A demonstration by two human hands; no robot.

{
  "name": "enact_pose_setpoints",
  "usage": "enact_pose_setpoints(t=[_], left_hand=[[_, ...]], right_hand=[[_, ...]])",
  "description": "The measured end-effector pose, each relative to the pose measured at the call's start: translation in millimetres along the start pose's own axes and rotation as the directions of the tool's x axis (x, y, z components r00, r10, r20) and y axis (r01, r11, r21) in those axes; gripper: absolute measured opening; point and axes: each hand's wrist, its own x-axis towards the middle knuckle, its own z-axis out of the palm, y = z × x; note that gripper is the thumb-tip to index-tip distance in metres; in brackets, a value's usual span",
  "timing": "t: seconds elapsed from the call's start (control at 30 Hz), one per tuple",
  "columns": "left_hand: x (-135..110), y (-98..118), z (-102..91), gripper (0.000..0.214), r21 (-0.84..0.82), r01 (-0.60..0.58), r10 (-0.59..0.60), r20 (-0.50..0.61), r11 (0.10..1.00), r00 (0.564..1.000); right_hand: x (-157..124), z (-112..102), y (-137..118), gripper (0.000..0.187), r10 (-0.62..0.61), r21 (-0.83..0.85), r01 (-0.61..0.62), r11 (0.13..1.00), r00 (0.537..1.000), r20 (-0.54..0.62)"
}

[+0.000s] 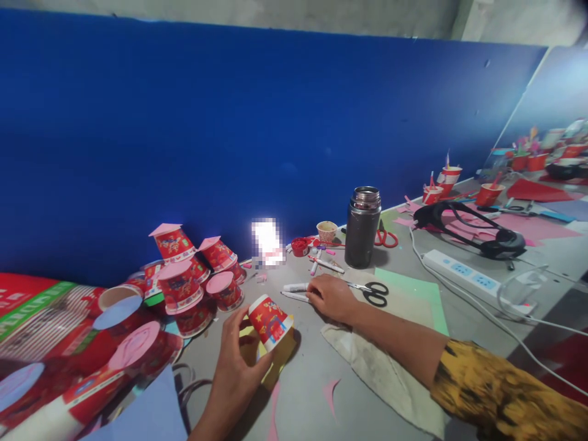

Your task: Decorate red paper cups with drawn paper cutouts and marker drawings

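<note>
Clock: take noon as straight ahead and the cup in your left hand as the dial's center.
Left hand: your left hand point(236, 361) grasps the patterned red paper cup point(270, 323) between thumb and fingers.
Cup: it sits tilted in your grip, above the gray table point(307, 401); a piece of yellow paper point(283, 360) shows beside its lower edge, though you cannot tell whether the two are joined.
Right hand: your right hand point(331, 298) lies toward 2 o'clock, palm down, fingers bent, fingertips at the white marker point(294, 287); you cannot tell whether they grip it or only touch it.
Black scissors: the pair point(376, 294) lies near 3 o'clock, just beyond your right hand.
Green sheet: it point(429, 297) lies flat near 3 o'clock, farther out than the scissors.
Cloth: the pale cloth point(383, 376) spreads at 4 o'clock, beneath your right forearm.
Pink scraps: one pink scrap point(331, 392) lies at 5 o'clock, a pink strip point(274, 413) at 6.
Stacked cups: more red cups point(181, 288), several topped with pink paper, pile up at 10 o'clock.
Bottle: the dark bottle point(361, 236) stands upright and uncapped at 2 o'clock.
Power strip: the white strip point(475, 285) lies near 3 o'clock, well apart from your hands.
</note>
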Motion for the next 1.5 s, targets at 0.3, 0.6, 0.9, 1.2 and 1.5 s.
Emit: enact_pose_setpoints(t=[0.3, 0.6, 0.9, 1.2, 1.5], left_hand=[[0.3, -1.3, -1.7, 0.081, -0.02, 0.071, -0.07, 0.036, 0.997, 0.997], [1.0, -5.1, -1.9, 0.083, -0.007, 0.099, -0.099, 0.033, 0.995, 0.995], [1.4, -6.3, -1.1, 0.078, 0.038, 0.046, -0.047, 0.037, 0.998, 0.998], [4.6, -6.3, -2.1, 0.081, -0.019, 0.096, -0.095, 0.029, 0.995, 0.995], [3.6, 4.7, -0.5, 0.083, -0.092, 0.037, -0.029, 0.089, 0.995, 0.996]], right_hand=[[-2.4, -1.3, -1.5, 0.015, 0.026, 0.001, -0.026, 1.0, 0.999, 0.04], [-3.1, -0.2, -2.3, 0.017, 0.025, 0.004, -0.025, 1.0, 1.0, 0.018], [-3.4, 2.6, 0.8, 0.016, -0.005, 0.012, 0.005, 1.0, 1.0, -0.004], [-4.9, 2.2, 3.9, 0.013, -0.042, 0.018, 0.042, 0.999, 0.999, -0.02], [-11.4, 3.3, 8.1, 0.012, -0.221, 0.124, 0.227, 0.966, 0.974, -0.058]])
